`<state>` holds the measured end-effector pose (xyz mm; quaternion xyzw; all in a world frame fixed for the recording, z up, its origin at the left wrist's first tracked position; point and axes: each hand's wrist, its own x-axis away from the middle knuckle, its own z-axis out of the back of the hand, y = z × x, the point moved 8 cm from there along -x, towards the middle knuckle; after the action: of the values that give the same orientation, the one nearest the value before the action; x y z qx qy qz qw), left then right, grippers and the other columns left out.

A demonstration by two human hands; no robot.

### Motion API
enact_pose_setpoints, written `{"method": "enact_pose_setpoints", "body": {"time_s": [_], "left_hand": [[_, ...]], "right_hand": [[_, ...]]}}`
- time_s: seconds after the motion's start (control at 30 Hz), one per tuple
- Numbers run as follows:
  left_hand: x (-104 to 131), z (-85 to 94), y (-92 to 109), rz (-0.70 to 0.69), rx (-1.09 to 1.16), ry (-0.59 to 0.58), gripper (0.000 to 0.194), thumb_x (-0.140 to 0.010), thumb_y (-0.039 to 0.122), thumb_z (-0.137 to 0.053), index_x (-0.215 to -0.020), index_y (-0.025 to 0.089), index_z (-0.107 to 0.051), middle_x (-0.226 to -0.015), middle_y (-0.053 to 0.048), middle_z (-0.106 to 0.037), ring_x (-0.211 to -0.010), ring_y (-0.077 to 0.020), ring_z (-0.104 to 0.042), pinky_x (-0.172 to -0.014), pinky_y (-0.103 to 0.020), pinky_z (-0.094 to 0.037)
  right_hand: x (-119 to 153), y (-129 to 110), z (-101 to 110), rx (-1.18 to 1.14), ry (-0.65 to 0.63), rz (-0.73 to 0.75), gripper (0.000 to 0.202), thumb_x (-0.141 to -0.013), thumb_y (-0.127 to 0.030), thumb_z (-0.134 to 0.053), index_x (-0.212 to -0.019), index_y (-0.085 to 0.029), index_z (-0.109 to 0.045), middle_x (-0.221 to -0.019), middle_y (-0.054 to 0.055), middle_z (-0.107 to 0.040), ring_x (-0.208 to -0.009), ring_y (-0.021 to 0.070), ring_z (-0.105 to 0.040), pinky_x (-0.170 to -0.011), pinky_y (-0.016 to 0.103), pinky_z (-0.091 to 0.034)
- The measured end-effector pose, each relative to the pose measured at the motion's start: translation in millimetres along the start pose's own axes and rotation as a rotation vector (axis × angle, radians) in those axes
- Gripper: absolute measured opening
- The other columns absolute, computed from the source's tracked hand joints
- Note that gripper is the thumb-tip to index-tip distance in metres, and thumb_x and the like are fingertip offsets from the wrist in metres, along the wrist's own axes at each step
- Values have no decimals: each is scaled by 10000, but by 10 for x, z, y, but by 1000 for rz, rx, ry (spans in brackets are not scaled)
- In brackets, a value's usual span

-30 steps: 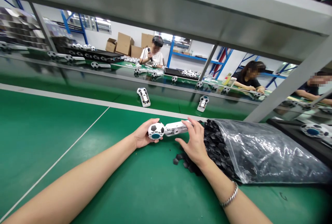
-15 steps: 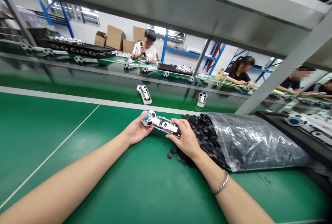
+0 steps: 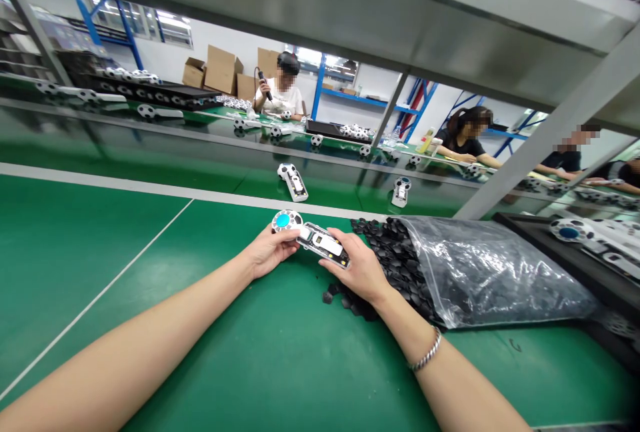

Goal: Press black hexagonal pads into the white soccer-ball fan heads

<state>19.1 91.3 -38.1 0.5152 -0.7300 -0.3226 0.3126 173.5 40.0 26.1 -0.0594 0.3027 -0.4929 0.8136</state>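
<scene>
A white device (image 3: 325,243) with a round football-patterned head and a blue disc is held above the green table (image 3: 240,359). My left hand (image 3: 273,252) grips it at the neck, thumb on top just below the head. My right hand (image 3: 359,264) is wrapped round the far end of its body, where a dark board with a white part shows. Beside my right hand, many small black pieces (image 3: 395,262) spill out of a clear plastic bag (image 3: 500,279).
Two similar devices (image 3: 293,183) (image 3: 401,191) lie on the belt beyond the table's pale edge. A black tray (image 3: 530,235) with more devices stands at the right. A slanting metal post (image 3: 545,112) rises behind the bag. Several people sit across the line.
My left thumb has moved off the blue disc to the device's neck, so the disc shows fully. The two devices on the near belt have shifted right, those on the far belt left.
</scene>
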Motion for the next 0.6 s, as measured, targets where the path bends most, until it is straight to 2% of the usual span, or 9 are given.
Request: {"method": "enact_pose_setpoints", "body": {"time_s": [0.1,0.27,0.37,0.6], "left_hand": [[2,1,-3,-6,-10,13,305,-623,73,-710,-878,150,-561,-784,-30,-646,-621,-99,-603,-541,-173,-507],[26,-48,19,-22,-3,-7,320,-633,68,-690,-906,158,-550,-914,-62,-650,-815,-163,-617,-716,-282,-526],[35,-59,39,-43,2,7,313,-620,59,-688,-881,159,-548,-903,-59,-653,-808,-163,-618,-724,-289,-521],[49,-7,29,-91,-17,120,392,-569,47,-702,-887,172,-510,-813,-25,-645,-737,-145,-617,-669,-268,-516]], "right_hand": [[10,-4,0,14,-5,-3,554,-722,-364,-612,-1232,-263,-420,-1040,58,-549,-880,201,-575,-777,340,-494],[22,-32,-7,44,-18,15,567,-737,-382,-590,-1257,-280,-388,-1033,52,-541,-867,194,-577,-764,334,-498],[22,-46,-17,59,-26,35,572,-746,-383,-579,-1270,-288,-370,-1029,48,-541,-867,190,-576,-761,328,-497],[18,-26,-25,55,-43,36,554,-747,-370,-577,-1258,-283,-381,-1051,51,-542,-893,193,-571,-766,328,-493]]}}
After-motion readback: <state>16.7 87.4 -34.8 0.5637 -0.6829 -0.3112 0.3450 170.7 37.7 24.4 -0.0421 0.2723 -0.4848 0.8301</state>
